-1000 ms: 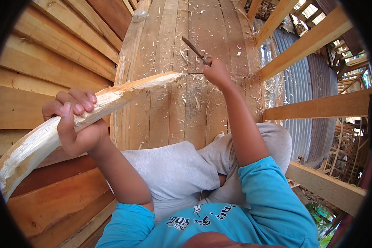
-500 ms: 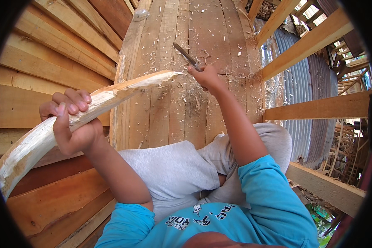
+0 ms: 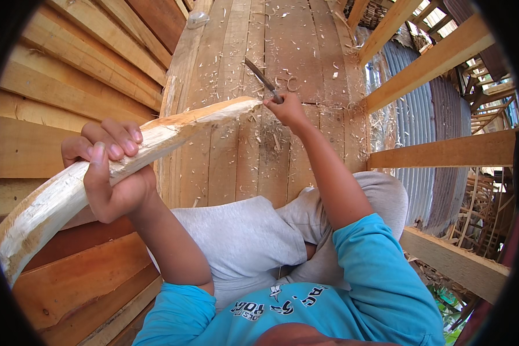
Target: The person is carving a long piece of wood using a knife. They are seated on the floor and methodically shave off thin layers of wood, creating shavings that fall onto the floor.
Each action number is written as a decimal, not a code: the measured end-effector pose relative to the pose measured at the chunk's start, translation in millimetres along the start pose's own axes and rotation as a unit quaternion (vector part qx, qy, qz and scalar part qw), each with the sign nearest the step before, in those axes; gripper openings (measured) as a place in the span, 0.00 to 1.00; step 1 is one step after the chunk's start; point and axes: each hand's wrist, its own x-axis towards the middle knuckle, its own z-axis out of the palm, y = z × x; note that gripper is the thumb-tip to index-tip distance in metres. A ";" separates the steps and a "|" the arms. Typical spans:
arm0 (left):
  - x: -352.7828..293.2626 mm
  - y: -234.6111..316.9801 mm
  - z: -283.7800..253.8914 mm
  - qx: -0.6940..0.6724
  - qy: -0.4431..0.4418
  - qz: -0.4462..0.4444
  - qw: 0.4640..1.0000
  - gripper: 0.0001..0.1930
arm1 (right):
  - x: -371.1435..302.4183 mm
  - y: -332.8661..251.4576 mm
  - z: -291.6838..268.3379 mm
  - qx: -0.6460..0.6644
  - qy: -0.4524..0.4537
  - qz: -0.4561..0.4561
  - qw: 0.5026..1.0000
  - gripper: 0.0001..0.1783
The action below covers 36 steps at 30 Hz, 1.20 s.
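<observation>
My left hand [image 3: 112,164] is wrapped round a long, partly shaved piece of wood [image 3: 173,130], pale and white where cut and orange-brown along its upper edge. It runs from the lower left rim up to a narrow tip near my right hand [image 3: 285,109]. That hand is closed round the handle of a knife [image 3: 262,76], whose dark blade points up and to the left, away from me. The wood's tip lies beside or against my right fingers; I cannot tell if they touch. Most of the knife's handle is hidden in my grip.
Curled shavings litter the plank floor [image 3: 225,167]. Stacked boards [image 3: 46,95] line the left side. Wooden rails [image 3: 444,147] and corrugated metal sheets [image 3: 409,86] stand at the right. A small clear plastic thing [image 3: 197,20] lies at the far left of the floor.
My left hand and the piece of wood have shifted to the right, bringing the tip up to my right hand. The knife has moved only slightly.
</observation>
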 end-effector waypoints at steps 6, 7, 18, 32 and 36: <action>0.8 -1.1 -5.7 -0.021 -0.013 0.005 1.000 0.03 | -1.8 -7.8 0.7 -0.068 0.014 -0.014 0.997 0.17; 0.9 -1.6 -6.7 -0.034 -0.021 0.009 0.999 0.04 | -2.6 -9.4 0.0 -0.087 0.019 -0.016 0.996 0.16; -2.2 -2.2 -0.4 -0.041 -0.038 0.002 0.998 0.03 | -17.8 -25.0 -2.5 -0.262 0.101 -0.022 0.959 0.13; -0.1 6.2 -11.5 0.000 -0.003 -0.032 0.999 0.01 | -6.3 -29.8 -20.9 -0.114 0.032 -0.022 0.993 0.16; 1.8 7.2 -8.2 -0.001 -0.006 -0.032 0.999 0.01 | 13.6 -3.1 -33.7 -0.131 0.048 -0.050 0.989 0.15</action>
